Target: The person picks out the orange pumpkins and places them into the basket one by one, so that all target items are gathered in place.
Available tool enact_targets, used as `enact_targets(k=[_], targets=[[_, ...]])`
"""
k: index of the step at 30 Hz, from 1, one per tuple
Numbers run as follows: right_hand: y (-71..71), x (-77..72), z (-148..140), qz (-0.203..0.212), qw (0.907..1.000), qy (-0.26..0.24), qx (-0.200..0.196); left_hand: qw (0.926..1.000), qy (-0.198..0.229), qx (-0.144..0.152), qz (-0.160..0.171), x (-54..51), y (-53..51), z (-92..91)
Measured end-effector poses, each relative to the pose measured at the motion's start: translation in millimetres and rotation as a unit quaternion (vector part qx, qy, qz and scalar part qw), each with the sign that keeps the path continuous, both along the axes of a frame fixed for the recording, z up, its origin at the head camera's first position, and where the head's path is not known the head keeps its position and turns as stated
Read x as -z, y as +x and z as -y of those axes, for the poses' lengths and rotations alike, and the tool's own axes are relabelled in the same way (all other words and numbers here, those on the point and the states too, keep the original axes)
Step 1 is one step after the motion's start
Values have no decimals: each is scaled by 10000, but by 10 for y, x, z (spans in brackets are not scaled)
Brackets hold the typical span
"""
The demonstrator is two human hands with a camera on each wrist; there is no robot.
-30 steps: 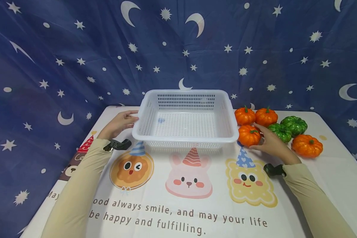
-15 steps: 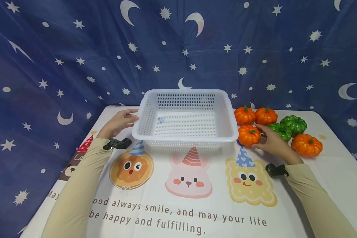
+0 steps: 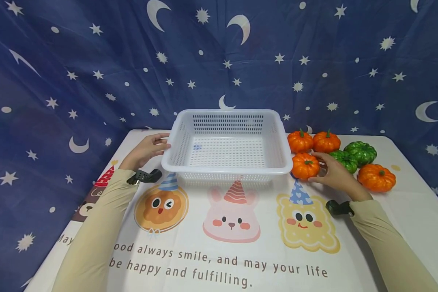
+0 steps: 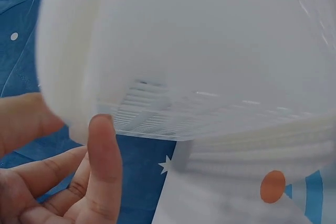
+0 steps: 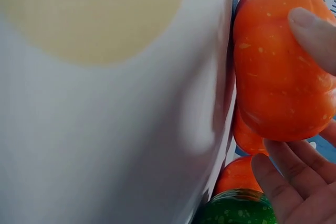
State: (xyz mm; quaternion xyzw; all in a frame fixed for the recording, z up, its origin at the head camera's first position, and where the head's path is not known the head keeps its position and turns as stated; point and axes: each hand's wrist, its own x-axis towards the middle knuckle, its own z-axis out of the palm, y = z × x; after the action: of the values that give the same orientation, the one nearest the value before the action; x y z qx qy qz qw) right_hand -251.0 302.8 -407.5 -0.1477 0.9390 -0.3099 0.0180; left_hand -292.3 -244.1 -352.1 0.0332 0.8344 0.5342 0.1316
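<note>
A white perforated plastic basket (image 3: 226, 170) stands at the back middle of the table. My left hand (image 3: 146, 151) holds its left side; in the left wrist view the thumb (image 4: 103, 166) lies against the near side while another finger reaches behind the rim. On the right, my right hand (image 3: 333, 173) holds an orange toy pumpkin (image 3: 305, 166) beside the basket's right front corner. The right wrist view has the thumb (image 5: 312, 32) on this pumpkin (image 5: 278, 77) and the other fingers along its far side. Where those fingertips end is partly hidden.
Two more orange pumpkins, one (image 3: 300, 142) nearer the basket and another (image 3: 327, 143), sit behind the held one. Green pumpkins (image 3: 360, 153) and an orange pumpkin (image 3: 377, 178) lie right of the hand. A starry blue curtain (image 3: 219, 61) hangs behind the printed tablecloth (image 3: 190, 211).
My right hand has shifted very slightly to the right around the pumpkin. The left hand and the basket stay as they were.
</note>
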Motion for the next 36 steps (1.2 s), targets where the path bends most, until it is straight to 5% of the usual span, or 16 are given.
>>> enact_targets(k=[21,36], targets=[[-9,18,0,80,9990,-447,-30,9997,143,-193,20,37,8,-13],[34,-183,-68,-308,9976,-468,395,9998,146,-149,-28,68,-20,7]])
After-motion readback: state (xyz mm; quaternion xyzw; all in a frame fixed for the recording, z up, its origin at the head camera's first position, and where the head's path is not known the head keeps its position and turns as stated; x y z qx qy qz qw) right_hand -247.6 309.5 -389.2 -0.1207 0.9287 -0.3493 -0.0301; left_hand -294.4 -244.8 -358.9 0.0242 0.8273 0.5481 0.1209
